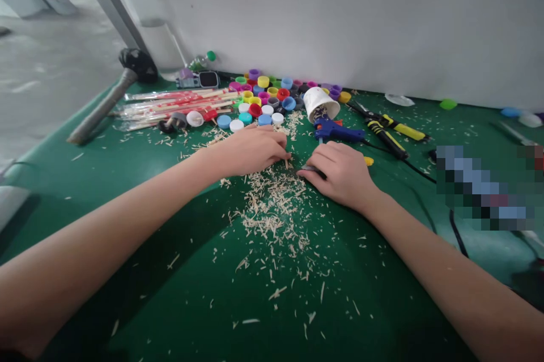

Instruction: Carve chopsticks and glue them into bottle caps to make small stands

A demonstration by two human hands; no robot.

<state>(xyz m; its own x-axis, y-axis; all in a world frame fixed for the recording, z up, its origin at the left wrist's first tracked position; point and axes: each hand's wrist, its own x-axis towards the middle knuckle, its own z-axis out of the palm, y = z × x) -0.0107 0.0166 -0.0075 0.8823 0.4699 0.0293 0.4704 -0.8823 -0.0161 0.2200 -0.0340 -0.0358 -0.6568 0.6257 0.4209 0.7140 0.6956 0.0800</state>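
Note:
My left hand is closed with its fingertips pinching a short wooden stick, whose far end is hidden by the fingers. Just right of it, my right hand wraps around a small dark-handled blade, mostly covered by the palm and thumb. The two hands are apart, with the blade tip close to the stick. Pale wood shavings lie scattered beneath and in front of both hands. Behind my right hand rests a blue glue gun, its nozzle end near a tipped white cup.
Colourful bottle caps cover the back of the green table. Wrapped chopsticks, a hammer-like mallet and a smartwatch lie at left. Yellow-black pliers and a cable lie at right. A white wall stands behind.

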